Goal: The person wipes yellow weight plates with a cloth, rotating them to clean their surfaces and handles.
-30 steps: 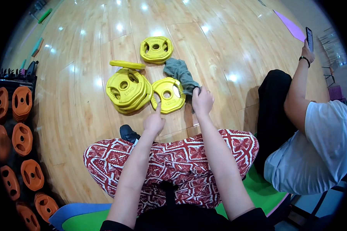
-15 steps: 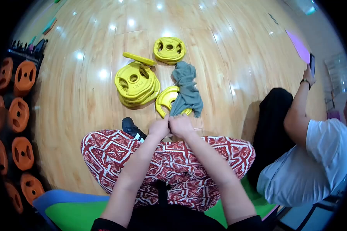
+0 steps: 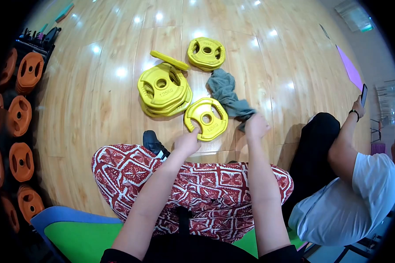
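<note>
A yellow weight plate [image 3: 218, 128] marked 1.25KG lies in front of my crossed legs. My left hand [image 3: 187, 143] grips its near-left rim, the fingers closed at the handle opening. To the right, my right hand [image 3: 256, 127] is closed on one end of a grey-green towel [image 3: 226, 90]. The crumpled towel stretches away from that hand along the plate's right side, its far end close to another yellow plate [image 3: 206, 53]. Left of the held plate is a stack of yellow weight plates [image 3: 162, 90], and one more yellow plate [image 3: 169, 59] leans tilted against the back of it.
A rack of orange weight plates [image 3: 21, 162] stands along the left. At the right sits a person in a white shirt [image 3: 346, 210], holding a phone [image 3: 364, 95]. Under me are green and blue mats [image 3: 83, 236] on the wooden floor [image 3: 96, 175].
My hands have parted. The right one has drawn the towel's end to the right, off the plate. My left hand has taken hold of the plate's rim, and the plate's face is now uncovered.
</note>
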A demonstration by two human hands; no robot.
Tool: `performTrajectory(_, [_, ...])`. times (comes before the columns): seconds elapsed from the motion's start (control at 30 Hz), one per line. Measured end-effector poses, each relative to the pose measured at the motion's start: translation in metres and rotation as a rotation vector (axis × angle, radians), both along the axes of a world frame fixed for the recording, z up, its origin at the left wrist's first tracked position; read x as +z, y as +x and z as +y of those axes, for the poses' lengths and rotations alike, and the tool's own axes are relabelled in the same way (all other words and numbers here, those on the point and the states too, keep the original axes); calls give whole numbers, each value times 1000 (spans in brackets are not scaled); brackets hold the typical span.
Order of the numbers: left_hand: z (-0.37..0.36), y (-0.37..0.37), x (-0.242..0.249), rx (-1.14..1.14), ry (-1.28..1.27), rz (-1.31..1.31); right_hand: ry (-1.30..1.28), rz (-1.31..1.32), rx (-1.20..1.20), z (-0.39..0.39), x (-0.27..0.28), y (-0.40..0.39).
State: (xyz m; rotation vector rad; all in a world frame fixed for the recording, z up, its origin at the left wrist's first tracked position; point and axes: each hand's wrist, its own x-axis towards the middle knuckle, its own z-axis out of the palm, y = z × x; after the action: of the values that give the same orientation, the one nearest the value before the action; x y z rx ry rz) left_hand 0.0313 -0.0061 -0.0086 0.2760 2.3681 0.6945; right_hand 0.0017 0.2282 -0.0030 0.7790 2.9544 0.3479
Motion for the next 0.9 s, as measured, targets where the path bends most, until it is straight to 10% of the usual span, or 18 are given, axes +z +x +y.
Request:
performTrajectory(0.1, [5, 1, 2, 33, -15, -19, 1, 469, -164, 3, 19, -8])
performTrajectory(0.23, [6, 1, 0, 49, -4, -5, -295, -135, 267, -30, 12, -1])
performTrajectory(0.33, [5, 3, -7, 38, 4, 18, -527, -31, 156, -49, -9, 13])
performTrajectory(0.7, [2, 6, -11, 38, 101, 93, -349, -148, 798, -100, -7, 50])
performTrajectory(0.9, [-6, 4, -5, -11, 125, -55, -73, -50, 643, -56, -17, 26])
